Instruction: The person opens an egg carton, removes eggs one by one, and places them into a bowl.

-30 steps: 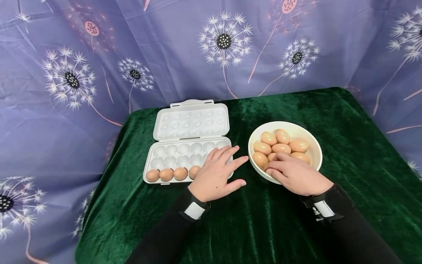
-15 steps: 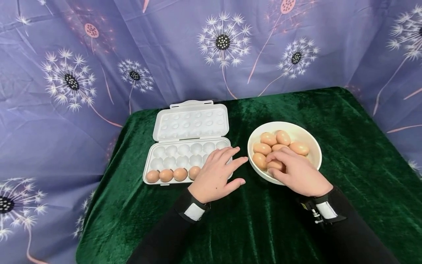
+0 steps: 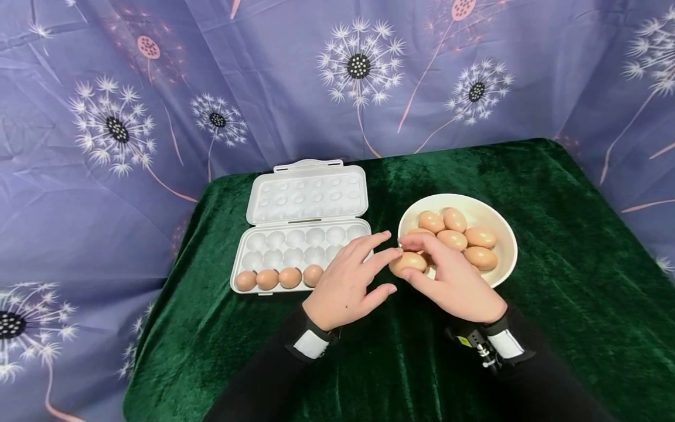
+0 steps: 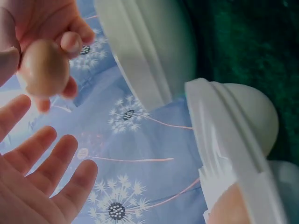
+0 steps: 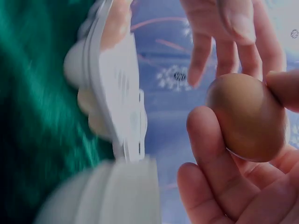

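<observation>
A brown egg (image 3: 407,265) is pinched between the thumb and fingers of my right hand (image 3: 456,278), over the left rim of the white bowl (image 3: 507,258). In the right wrist view the same egg (image 5: 247,116) shows large among the fingers. My left hand (image 3: 345,287) spreads its fingers above the right end of the white egg carton (image 3: 306,225), its fingertips close to the held egg. Several eggs (image 3: 290,278) sit in the carton's front row; the left hand hides that row's right end. More eggs (image 3: 451,240) lie in the bowl.
The carton's lid (image 3: 308,196) lies folded back towards the curtain (image 3: 285,88). Dark green velvet cloth (image 3: 559,234) covers the table under carton and bowl. The middle and back rows of the carton show bare cups (image 3: 275,239).
My right hand reached among the eggs, took hold of one and lifted it leftward to the bowl's rim, near the left fingertips. The left hand has hardly moved.
</observation>
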The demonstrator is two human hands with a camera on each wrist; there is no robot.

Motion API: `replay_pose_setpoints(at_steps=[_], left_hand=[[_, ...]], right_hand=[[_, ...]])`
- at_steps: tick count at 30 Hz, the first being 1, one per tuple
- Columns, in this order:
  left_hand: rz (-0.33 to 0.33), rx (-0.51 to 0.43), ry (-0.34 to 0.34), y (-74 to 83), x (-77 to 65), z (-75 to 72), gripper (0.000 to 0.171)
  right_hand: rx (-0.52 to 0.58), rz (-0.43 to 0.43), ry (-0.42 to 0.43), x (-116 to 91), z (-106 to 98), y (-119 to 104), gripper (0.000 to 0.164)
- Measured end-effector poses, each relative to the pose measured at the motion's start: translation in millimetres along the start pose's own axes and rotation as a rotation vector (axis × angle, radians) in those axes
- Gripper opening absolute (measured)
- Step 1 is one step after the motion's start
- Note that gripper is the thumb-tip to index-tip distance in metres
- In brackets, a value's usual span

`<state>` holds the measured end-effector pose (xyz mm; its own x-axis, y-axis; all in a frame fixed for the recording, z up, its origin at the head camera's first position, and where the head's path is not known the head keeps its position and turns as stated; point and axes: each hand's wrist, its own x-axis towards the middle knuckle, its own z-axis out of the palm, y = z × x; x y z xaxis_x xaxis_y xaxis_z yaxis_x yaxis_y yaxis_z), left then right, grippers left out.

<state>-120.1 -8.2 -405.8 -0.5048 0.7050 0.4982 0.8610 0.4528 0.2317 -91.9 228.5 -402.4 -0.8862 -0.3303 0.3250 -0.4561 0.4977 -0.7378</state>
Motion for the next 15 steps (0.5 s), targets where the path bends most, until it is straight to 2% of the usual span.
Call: replay_pose_setpoints(at_steps=[9,15], left_hand=[[-0.01,-0.027,0.078,-0.5,-8.7,-10.8,0.046],[-0.007,-0.013,0.12,-3.8,-12.8,-12.7,0.038]], right_hand=[[0.25,0.025,-0.048,13.3,24.9,-14.6,0.05],[0.321,0.061,-0.064,19.8,34.6,-21.4,0.061]])
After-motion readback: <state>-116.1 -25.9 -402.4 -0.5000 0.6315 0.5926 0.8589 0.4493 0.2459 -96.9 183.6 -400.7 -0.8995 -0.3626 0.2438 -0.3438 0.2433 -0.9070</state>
